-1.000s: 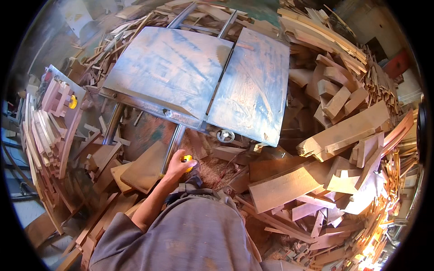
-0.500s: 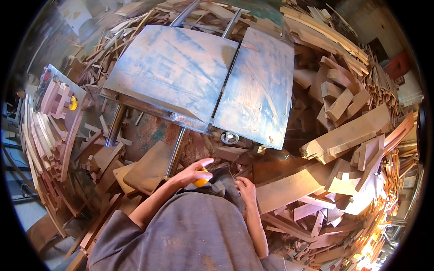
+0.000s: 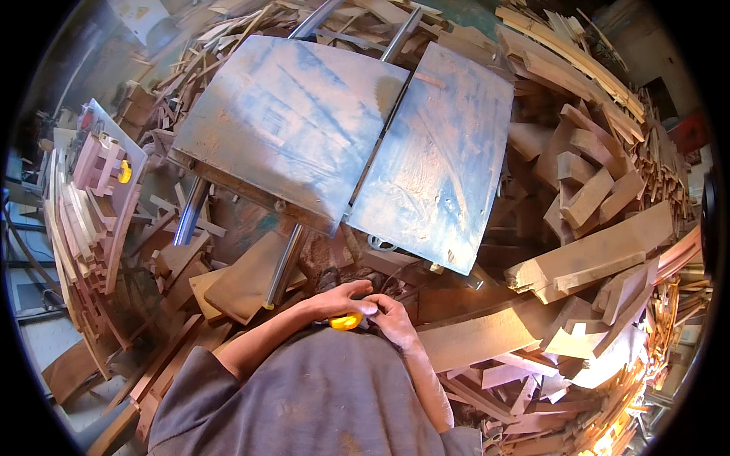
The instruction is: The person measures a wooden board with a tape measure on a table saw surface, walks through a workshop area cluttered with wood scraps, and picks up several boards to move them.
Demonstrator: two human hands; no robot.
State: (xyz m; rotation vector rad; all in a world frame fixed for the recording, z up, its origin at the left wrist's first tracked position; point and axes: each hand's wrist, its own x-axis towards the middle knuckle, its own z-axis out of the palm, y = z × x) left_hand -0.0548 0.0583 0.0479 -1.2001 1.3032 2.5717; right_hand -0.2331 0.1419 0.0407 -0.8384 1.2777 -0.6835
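My left hand [image 3: 334,302] is closed round a yellow tape measure [image 3: 346,321] in front of my waist. Its case shows below the palm, and the index finger reaches out to the right. My right hand [image 3: 393,321] meets the left fingertips at the right end of the tape measure. Its fingers are curled in, and what lies between them is hidden. Ahead of both hands stands a saw table with a wide left top [image 3: 296,114] and a narrower right top [image 3: 433,152], both dusted with sawdust. A dark slot parts the two tops.
Metal rails [image 3: 285,262] stick out under the table toward me. Thick wooden blocks [image 3: 589,254] and offcuts pile up at the right. At the left, stacked strips [image 3: 84,220] lean by a board with another yellow tool [image 3: 125,172]. A flat board [image 3: 255,281] lies near my left forearm.
My right hand has moved up and left to meet my left hand at the tape measure. The left hand has shifted slightly right and down. The whole view has turned a little.
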